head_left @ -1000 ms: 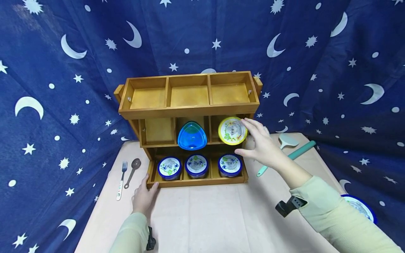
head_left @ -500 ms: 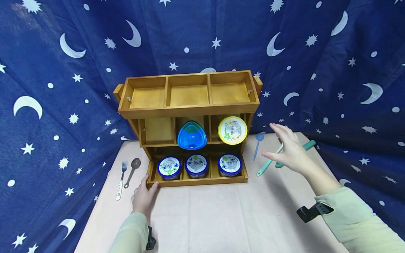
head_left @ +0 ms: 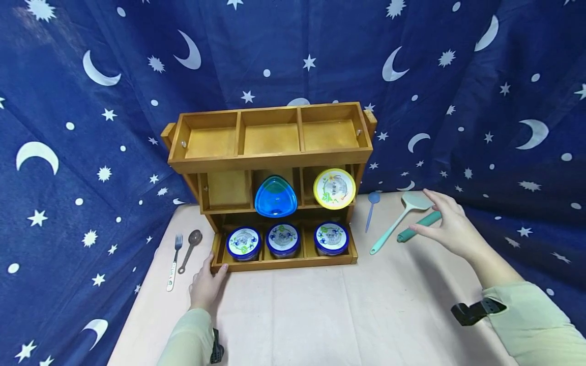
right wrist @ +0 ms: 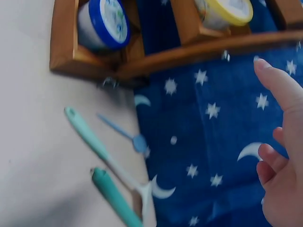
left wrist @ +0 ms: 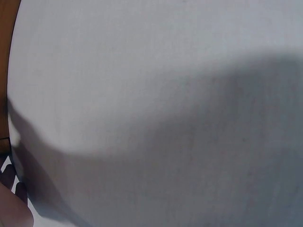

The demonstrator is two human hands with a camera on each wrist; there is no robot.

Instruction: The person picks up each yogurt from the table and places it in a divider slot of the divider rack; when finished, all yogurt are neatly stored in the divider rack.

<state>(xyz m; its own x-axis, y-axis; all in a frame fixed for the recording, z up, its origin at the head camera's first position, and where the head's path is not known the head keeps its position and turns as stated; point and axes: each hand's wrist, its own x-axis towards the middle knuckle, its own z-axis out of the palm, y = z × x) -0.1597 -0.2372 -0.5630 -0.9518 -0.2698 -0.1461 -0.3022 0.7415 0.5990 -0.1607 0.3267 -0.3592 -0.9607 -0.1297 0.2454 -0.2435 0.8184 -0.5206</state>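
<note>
A three-tier wooden rack stands at the back of the table. My left hand holds its lower front left corner, thumb at the front edge and fingers along the side. In the left wrist view only part of that hand shows beside the wood. My right hand holds nothing, thumb and fingers spread apart, over a green stick-like tool and near a pale green spatula. In the middle tier sit a blue rounded-triangular container and a yellow-lidded jar.
Three blue-lidded jars fill the rack's bottom tier. A small blue spoon lies right of the rack. On the left lie a fork and a brown spoon. A blue curtain with moons and stars hangs behind the table.
My right hand has left the yellow-lidded jar and moved right, bringing the spatula and blue spoon into view. The jar stays in the middle tier. My left hand keeps its place.
</note>
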